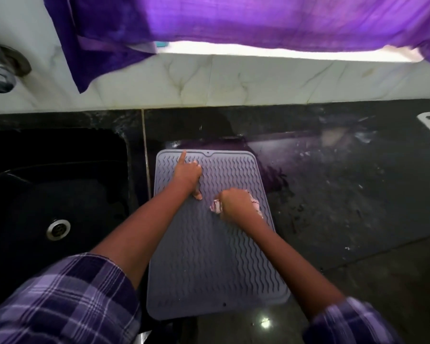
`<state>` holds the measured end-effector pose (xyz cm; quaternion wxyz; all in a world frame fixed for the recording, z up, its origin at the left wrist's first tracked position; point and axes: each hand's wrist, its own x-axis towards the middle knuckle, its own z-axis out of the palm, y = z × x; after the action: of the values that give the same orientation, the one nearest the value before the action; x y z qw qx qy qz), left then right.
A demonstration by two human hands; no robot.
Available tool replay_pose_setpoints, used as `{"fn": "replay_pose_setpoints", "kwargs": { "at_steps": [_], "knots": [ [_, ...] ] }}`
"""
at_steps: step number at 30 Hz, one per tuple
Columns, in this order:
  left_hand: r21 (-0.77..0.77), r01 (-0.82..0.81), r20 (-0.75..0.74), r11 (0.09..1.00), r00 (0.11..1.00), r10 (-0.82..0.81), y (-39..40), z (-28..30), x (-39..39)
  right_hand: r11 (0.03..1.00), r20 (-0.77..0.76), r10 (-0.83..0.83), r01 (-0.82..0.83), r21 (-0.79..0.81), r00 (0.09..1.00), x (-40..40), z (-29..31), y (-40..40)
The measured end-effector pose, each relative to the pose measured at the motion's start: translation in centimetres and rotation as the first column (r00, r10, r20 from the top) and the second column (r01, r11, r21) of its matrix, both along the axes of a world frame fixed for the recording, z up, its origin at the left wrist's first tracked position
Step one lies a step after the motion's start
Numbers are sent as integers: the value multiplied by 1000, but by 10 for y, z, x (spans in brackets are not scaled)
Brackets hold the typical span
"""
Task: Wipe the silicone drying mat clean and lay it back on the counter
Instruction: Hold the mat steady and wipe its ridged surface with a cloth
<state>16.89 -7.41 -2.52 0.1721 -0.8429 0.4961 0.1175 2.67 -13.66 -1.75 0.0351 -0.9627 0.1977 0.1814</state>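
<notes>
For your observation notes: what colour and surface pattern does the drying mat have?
Grey, with raised wavy ridges; the drying mat shows in the head view.

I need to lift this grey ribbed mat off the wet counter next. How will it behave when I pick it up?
Probably floppy: the mat is thin and lies flat. It may cling, as the counter looks wet. The left hand pressing on it suggests it slides under the cloth.

Left hand steadies grey mat; right hand grips cloth.

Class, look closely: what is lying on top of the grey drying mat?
On the drying mat: the left hand pressing it, and the right hand gripping a pale cloth, mostly hidden beneath its fingers.
</notes>
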Motion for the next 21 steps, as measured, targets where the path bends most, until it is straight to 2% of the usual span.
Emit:
{"fn": "replay_pose_setpoints", "kwargs": {
  "at_steps": [2, 5, 7, 10, 13, 16, 18, 21],
  "knots": [
    [0, -6, -3, 1000, 1000, 6, 0, 0, -1, 999, -25, 2, -1, 36, 1000, 16, 15, -13],
    [-37, -40, -48, 999, 998, 38, -1, -1, 1, 995, 212, -87, 97, -35, 973, 63, 26, -42],
    [-48, -45, -66, 998, 997, 42, -1, -1, 2, 989, 289, -36, 75, -124, 957, 90, 19, -45],
    [-1, -13, -56, 1000, 998, 13, -1, 3, 2, 996, 223, 80, -68, -60, 971, 97, -3, -36],
    [-13, -27, -79, 1000, 997, 26, -1, 4, 4, 998, 283, 68, -64, -25, 957, 71, -15, -42],
    [-38, -42, -88, 998, 995, 38, 0, 5, 3, 997, 133, 62, -54, -63, 989, 56, -7, -44],
    [-46, -50, -78, 998, 996, 47, 0, 7, 1, 999, 56, 24, -22, -26, 998, 63, 7, -47],
    [-78, -77, -126, 994, 990, 67, 0, 7, 3, 997, 169, -73, 72, 8, 983, 84, 17, -51]
  ]
}}
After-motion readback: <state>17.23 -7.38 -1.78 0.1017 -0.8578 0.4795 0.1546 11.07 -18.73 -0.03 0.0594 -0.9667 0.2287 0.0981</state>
